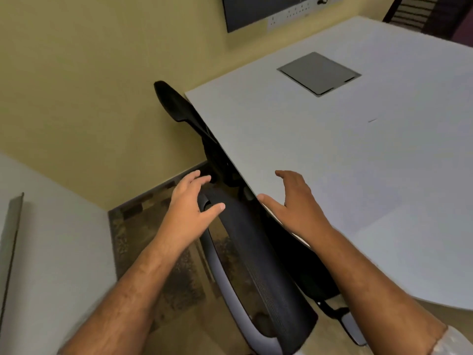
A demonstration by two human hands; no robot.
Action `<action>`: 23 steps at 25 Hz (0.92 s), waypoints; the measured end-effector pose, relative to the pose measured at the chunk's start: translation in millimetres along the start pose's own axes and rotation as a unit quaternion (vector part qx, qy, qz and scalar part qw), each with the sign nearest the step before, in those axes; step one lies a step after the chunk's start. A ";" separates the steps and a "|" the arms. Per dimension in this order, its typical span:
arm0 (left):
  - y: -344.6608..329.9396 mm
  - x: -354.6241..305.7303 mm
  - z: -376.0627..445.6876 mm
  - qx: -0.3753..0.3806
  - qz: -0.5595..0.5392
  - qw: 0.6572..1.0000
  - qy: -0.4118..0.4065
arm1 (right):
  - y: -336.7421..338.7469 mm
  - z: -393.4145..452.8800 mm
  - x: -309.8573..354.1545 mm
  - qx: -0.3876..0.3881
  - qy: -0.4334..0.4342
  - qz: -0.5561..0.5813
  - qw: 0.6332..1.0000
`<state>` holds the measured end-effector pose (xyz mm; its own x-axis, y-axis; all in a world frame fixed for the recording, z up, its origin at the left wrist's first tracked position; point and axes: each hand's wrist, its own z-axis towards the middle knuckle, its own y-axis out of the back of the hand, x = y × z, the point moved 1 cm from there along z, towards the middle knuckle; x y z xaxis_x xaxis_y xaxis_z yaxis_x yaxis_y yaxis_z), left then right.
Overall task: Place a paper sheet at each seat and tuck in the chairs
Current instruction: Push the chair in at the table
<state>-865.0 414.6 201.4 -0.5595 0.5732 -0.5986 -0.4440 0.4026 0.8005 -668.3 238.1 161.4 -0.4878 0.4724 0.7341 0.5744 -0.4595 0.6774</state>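
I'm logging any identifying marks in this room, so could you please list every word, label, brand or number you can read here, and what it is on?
There is no readable text anywhere in this view.
Wall panel beside the dark screen: only sockets show, any markings too small and blurred to read.
Chair, table and its grey hatch: no labels visible.
Left hand and right hand: empty, holding nothing printed.

Yellow-beige walls (89,73) meet a patterned brown carpet (163,252). A dark wall screen (250,11) hangs above a white socket strip (294,15). The pale grey table (358,162) carries a grey cable hatch (318,73). A second pale surface (51,252) lies at left.
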 end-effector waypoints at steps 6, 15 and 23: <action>-18.4 18.0 70.2 0.061 -0.037 0.997 -0.017 | -22.6 29.7 8.3 -0.021 -0.056 -0.012 0.998; -39.0 41.3 193.3 0.204 -0.066 0.965 -0.150 | -56.3 80.0 39.3 -0.149 -0.205 -0.039 0.967; -15.1 58.4 318.4 0.264 -0.109 0.932 -0.222 | -65.5 134.4 97.3 -0.296 -0.285 -0.051 0.910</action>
<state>-668.1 669.3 163.7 -0.0991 0.6284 -0.7715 -0.0411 0.7721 0.6342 -665.1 415.2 182.1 -0.0017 0.7705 0.6374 0.0074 -0.6374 0.7705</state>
